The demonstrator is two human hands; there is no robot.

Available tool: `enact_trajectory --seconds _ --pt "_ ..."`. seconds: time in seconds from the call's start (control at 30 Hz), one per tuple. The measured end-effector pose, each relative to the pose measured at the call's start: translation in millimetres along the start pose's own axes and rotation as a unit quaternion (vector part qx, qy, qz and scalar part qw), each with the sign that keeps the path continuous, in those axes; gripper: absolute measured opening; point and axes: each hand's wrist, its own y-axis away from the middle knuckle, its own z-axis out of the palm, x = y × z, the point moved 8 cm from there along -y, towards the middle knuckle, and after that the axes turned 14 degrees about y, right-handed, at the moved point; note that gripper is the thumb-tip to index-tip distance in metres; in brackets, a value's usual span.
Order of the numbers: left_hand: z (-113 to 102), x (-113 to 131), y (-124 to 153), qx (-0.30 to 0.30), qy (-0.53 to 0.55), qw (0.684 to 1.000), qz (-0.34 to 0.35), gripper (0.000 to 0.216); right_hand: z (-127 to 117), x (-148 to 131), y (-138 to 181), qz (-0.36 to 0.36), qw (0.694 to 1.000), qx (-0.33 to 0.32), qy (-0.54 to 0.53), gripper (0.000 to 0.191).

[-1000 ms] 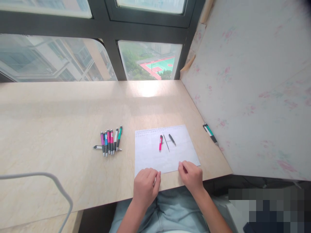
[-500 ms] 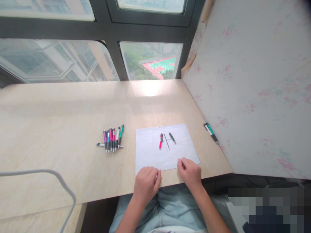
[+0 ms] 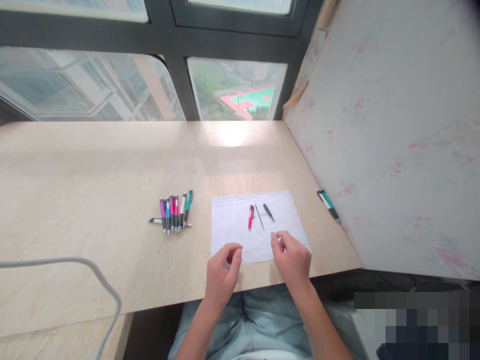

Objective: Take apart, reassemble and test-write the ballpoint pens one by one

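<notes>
A white sheet of paper [image 3: 232, 225] lies near the desk's front edge. On it rest a pink pen barrel [image 3: 250, 217], a thin dark refill [image 3: 259, 217] and a black pen part [image 3: 268, 212], side by side. My left hand [image 3: 222, 274] hovers over the sheet's near left corner, its fingers curled toward the thumb. My right hand [image 3: 293, 259] is over the sheet's near right part, fingertips pinched together just below the black part. What either hand holds, if anything, is too small to make out.
A row of several coloured pens [image 3: 174, 212] lies left of the sheet on the beige desk [image 3: 93, 190]. Two more pens [image 3: 329, 204] sit by the floral wall [image 3: 393, 140] on the right. A white curved wire [image 3: 98, 272] is at lower left. Windows run behind.
Both hands have lifted forward from the desk's front edge onto the sheet. The left hand's fingers have loosened from a fist into a curl. The pen parts have not moved.
</notes>
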Motion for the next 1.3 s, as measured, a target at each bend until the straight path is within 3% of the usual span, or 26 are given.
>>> enact_trajectory --seconds 0.07,0.17,0.3,0.4,0.57,0.73,0.83,1.0,1.13,1.3 --pt "-5.2 -1.3 -14.0 0.037 0.064 0.996 -0.045 0.022 6.8 -24.7 -13.3 -0.010 0.999 -0.052 -0.002 0.026" --pt "-2.2 -1.0 -32.1 0.042 0.085 0.993 -0.065 0.022 23.1 -52.1 -28.1 -0.007 0.992 -0.121 0.030 0.022" --pt "2.8 -10.7 -40.0 0.056 0.126 0.988 -0.073 0.020 42.2 -59.9 -34.1 0.023 0.981 -0.178 0.071 0.032" --pt "5.4 -18.5 -39.7 0.061 0.137 0.986 -0.078 0.021 49.7 -57.4 -32.6 0.035 0.975 -0.202 0.081 0.029" --pt "4.7 -21.0 -41.5 0.066 0.153 0.981 -0.098 0.024 41.8 -53.7 -34.4 0.036 0.985 -0.164 0.036 0.018" --pt "5.4 -17.8 -45.3 0.082 0.224 0.965 -0.109 0.030 21.3 -66.0 -37.5 -0.096 0.984 -0.107 -0.109 0.021" --pt "7.3 -19.5 -46.5 0.106 0.269 0.950 -0.120 0.027 13.5 -70.9 -36.9 -0.167 0.974 -0.096 -0.122 0.022" --pt "11.6 -20.4 -46.9 0.107 0.302 0.938 -0.133 0.025 12.1 -70.2 -39.4 -0.214 0.963 -0.109 -0.124 0.022" --pt "1.4 -24.3 -43.7 0.150 0.340 0.917 -0.147 0.027 19.9 -59.3 -49.9 -0.205 0.960 -0.136 -0.131 0.024" --pt "-12.4 -27.8 -38.0 0.214 0.418 0.868 -0.159 0.029 36.1 -42.1 -68.0 -0.153 0.981 -0.114 0.022 0.021"
